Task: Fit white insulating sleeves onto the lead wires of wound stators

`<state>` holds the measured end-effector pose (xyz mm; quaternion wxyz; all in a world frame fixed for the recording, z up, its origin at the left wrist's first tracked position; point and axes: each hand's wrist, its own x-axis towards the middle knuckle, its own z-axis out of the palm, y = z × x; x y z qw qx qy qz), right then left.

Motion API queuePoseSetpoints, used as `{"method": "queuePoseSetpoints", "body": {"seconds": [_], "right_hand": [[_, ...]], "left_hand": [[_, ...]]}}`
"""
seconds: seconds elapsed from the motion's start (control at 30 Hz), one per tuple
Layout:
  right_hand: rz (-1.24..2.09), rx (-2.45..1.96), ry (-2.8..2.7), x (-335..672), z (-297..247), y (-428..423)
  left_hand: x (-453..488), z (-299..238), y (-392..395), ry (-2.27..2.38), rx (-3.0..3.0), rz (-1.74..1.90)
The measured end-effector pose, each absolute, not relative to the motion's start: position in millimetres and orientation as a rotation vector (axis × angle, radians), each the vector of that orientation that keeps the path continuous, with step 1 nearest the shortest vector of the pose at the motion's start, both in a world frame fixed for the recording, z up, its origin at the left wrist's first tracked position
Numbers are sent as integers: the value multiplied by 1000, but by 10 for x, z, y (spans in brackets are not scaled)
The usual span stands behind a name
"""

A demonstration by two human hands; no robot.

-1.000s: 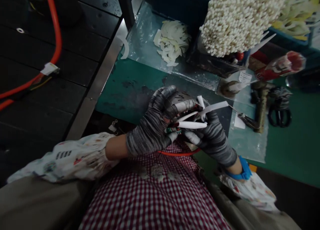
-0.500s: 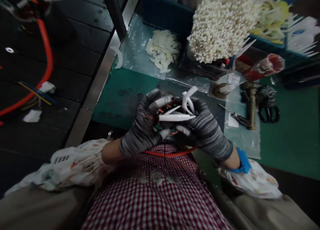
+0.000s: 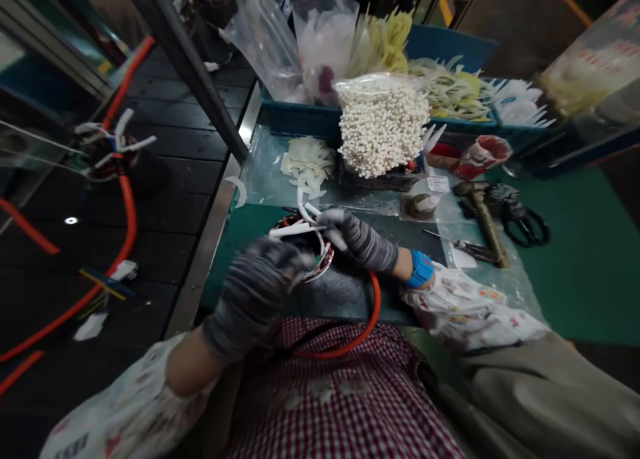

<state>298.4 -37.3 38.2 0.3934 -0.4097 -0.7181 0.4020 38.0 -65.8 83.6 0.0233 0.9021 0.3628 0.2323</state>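
A round motor stator (image 3: pixel 324 264) with copper-coloured windings lies on the green mat in front of me. White sleeves (image 3: pixel 290 230) stick up from it, and an orange cable (image 3: pixel 375 306) curves from it toward my apron. My right hand (image 3: pixel 359 239), in a grey striped glove, pinches one of the white sleeves at the stator's far right. My left hand (image 3: pixel 255 289), gloved alike, is over the near left side of the stator and hides part of it. Its fingers are curled together and slightly blurred; what they hold, if anything, is hidden.
Whitish curved strips (image 3: pixel 307 162) lie in a pile behind the stator, beside a bag of small white pieces (image 3: pixel 383 129). To the right are a screwdriver (image 3: pixel 457 247), a hammer (image 3: pixel 485 222) and black scissors (image 3: pixel 527 226). A metal post (image 3: pixel 185 66) rises at the left table edge.
Both hands were wrapped round the stator close to my apron. Now the stator lies farther forward on the mat, my left hand has drawn back toward me, and the view has tilted up.
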Motion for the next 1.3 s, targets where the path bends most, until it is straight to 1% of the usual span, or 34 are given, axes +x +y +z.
{"method": "queuePoseSetpoints", "body": {"seconds": [0.07, 0.1, 0.2, 0.27, 0.4, 0.53, 0.63, 0.73, 0.8, 0.87, 0.9, 0.93, 0.97, 1.03, 1.2, 1.23, 1.3], "right_hand": [[881, -1037, -1865, 3140, 425, -421], [729, -1089, -1882, 3252, 461, -446], [101, -1372, -1790, 3663, 590, -448], [-186, -1534, -1675, 3911, 663, -364], [-337, -1817, -1727, 4134, 755, -92], [-243, -1862, -1769, 4116, 787, 68], [-193, -1638, -1724, 4090, 804, 7], [-61, -1279, -1608, 4009, 927, -229], [29, -1144, -1469, 3880, 1099, -473], [108, -1120, -1304, 3690, 1293, -745], [100, -1086, -1242, 3580, 1371, -873], [251, -1154, -1269, 3467, 1421, -985], [320, -1186, -1288, 3358, 1435, -1078], [448, -1246, -1333, 3170, 1357, -1204], [537, -1191, -1187, 3007, 950, -1452], [599, -1176, -1165, 3025, 898, -1533], [907, -1157, -1246, 3085, 832, -1706]], "left_hand": [[456, 896, -729, 956, 2908, 618], [494, 925, -760, 943, 2926, 577], [575, 971, -888, 993, 3035, 506], [583, 953, -1010, 1066, 3144, 470], [487, 879, -1170, 1117, 3187, 525], [347, 811, -1076, 1019, 3206, 680], [313, 667, -987, 1035, 3110, 806], [386, 467, -1008, 1086, 2941, 992], [480, 364, -1059, 1247, 2848, 1122], [574, 307, -1080, 1348, 2782, 1154], [610, 291, -1066, 1319, 2775, 1150], [636, 282, -1036, 1249, 2781, 1143], [652, 276, -996, 1163, 2791, 1145], [659, 268, -909, 1048, 2800, 1180], [647, 266, -860, 1077, 2731, 1161], [648, 268, -875, 1106, 2726, 1143], [651, 275, -904, 1178, 2719, 1058]]}}
